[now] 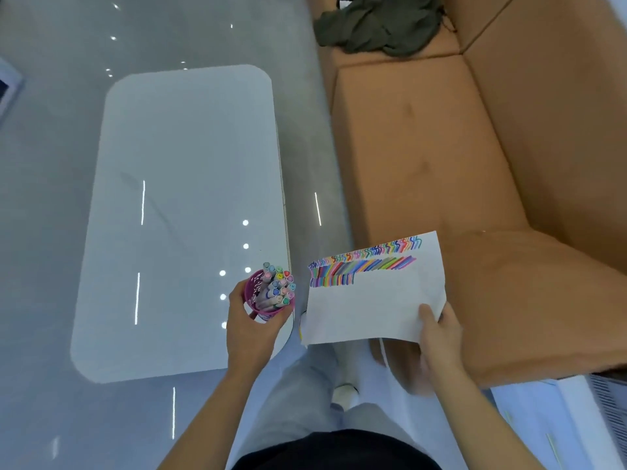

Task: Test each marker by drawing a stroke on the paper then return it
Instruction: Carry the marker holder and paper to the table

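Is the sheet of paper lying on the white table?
No, the right hand holds the paper by its corner, beside the white table.

Forearms outstretched, left hand grip curled round marker cup, right hand pinching paper

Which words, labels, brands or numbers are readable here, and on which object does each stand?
No text can be read.
Pink cup: white print on its wall, too blurred to read.
Markers: cap marks too small to read.
Paper: only coloured strokes, no words.
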